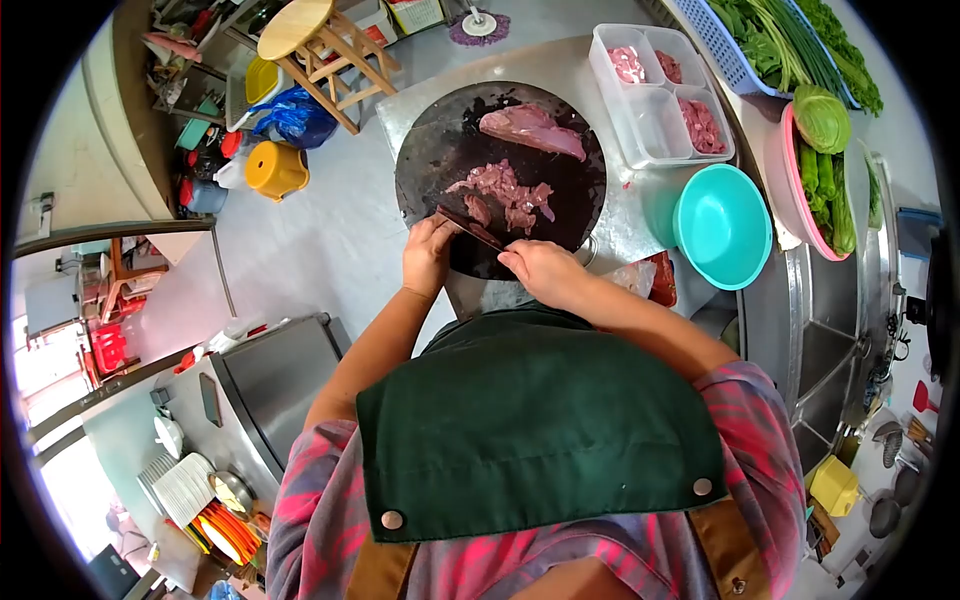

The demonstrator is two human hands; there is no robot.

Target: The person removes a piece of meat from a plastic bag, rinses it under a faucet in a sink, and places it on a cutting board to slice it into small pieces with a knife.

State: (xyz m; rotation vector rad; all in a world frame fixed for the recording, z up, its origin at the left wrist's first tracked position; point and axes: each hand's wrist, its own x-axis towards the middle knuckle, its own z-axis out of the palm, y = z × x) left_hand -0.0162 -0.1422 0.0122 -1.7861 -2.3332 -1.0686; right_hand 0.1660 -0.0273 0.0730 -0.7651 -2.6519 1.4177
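Observation:
On a round dark chopping board (430, 150) lie a large piece of raw meat (533, 130) and a heap of cut meat pieces (505, 187). A knife (472, 229) slants across the near part of the board, beside a small piece of meat (478, 209). My right hand (540, 270) is closed around the knife at its right end. At the other end of the blade is my left hand (428, 247), its fingers curled together; what they grip is hidden.
A divided clear container (630, 110) with cut meat in several compartments stands right of the board. Nearby are a turquoise bowl (722, 225), a pink basin (792, 190) of green vegetables and a blue basket (715, 40) of leafy greens. A wooden stool (297, 28) stands on the floor beyond.

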